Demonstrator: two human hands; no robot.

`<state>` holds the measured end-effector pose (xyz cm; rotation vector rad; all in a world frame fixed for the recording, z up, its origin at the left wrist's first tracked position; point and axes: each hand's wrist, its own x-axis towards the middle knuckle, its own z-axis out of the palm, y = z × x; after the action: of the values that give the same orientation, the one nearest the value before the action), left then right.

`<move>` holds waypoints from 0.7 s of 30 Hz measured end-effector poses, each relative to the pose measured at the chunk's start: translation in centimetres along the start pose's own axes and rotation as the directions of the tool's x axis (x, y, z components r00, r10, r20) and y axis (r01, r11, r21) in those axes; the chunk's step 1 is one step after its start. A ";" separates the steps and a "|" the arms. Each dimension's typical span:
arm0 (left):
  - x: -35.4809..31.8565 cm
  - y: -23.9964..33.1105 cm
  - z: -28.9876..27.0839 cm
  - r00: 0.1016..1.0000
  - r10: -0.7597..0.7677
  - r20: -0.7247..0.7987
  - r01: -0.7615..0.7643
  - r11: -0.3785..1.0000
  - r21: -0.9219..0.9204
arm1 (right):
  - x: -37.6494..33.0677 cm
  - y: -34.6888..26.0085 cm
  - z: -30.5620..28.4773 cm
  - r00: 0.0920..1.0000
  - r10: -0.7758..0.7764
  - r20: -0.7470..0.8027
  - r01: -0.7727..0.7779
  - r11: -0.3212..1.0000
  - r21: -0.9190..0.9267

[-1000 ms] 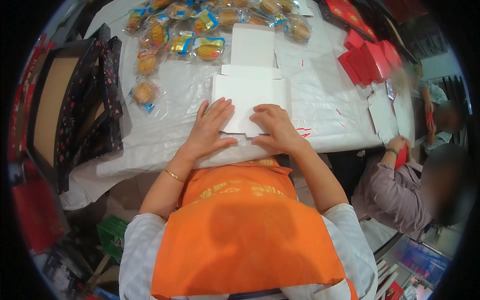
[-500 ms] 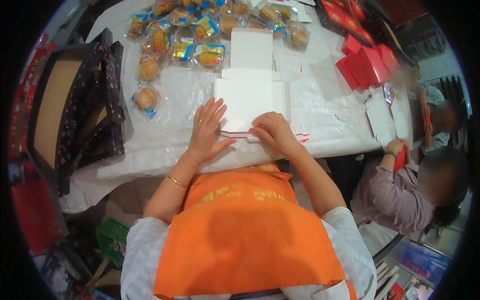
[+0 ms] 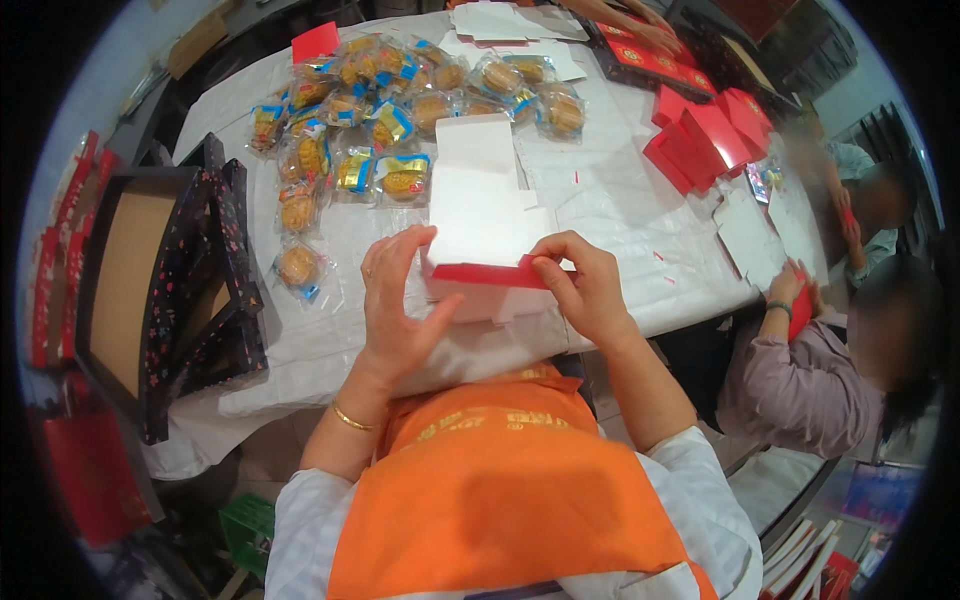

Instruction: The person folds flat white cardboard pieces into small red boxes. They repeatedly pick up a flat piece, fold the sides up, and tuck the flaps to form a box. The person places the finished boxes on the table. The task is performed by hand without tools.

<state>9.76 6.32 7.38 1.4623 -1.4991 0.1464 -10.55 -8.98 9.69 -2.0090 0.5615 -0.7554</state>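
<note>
Cardboard box blank (image 3: 480, 215), left hand (image 3: 398, 300) and right hand (image 3: 585, 285) folding edge

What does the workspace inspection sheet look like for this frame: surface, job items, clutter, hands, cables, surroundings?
Surface: table covered in white sheeting.
Job's things: flat cardboard box blank, white inside and red outside, near edge folded up.
Clutter: wrapped round pastries heaped at the far side; red folded boxes far right; white blanks at the far edge.
Grippers: left hand braces the blank's left end; right hand pinches the folded red edge.
Cables: nothing seen.
Surroundings: dark patterned open box at left; another person seated right, holding something red.
</note>
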 end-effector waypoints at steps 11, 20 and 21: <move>-1.0 1.1 1.0 0.879 -0.347 0.327 0.454 0.818 -0.353 | -0.4 0.0 -0.4 0.953 -0.225 0.201 0.265 0.943 -0.203; -0.8 1.3 1.1 0.900 -0.309 0.306 0.406 0.851 -0.333 | -0.5 0.8 -0.9 0.930 -0.263 0.256 0.338 0.888 -0.312; -0.6 1.3 0.8 0.915 -0.257 0.312 0.356 0.878 -0.319 | -0.6 0.9 -1.2 0.923 -0.286 0.257 0.365 0.864 -0.347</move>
<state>8.16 6.52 7.26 1.4223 -1.3787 -0.5205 -11.85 -9.73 9.27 -2.5630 0.2646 -0.6661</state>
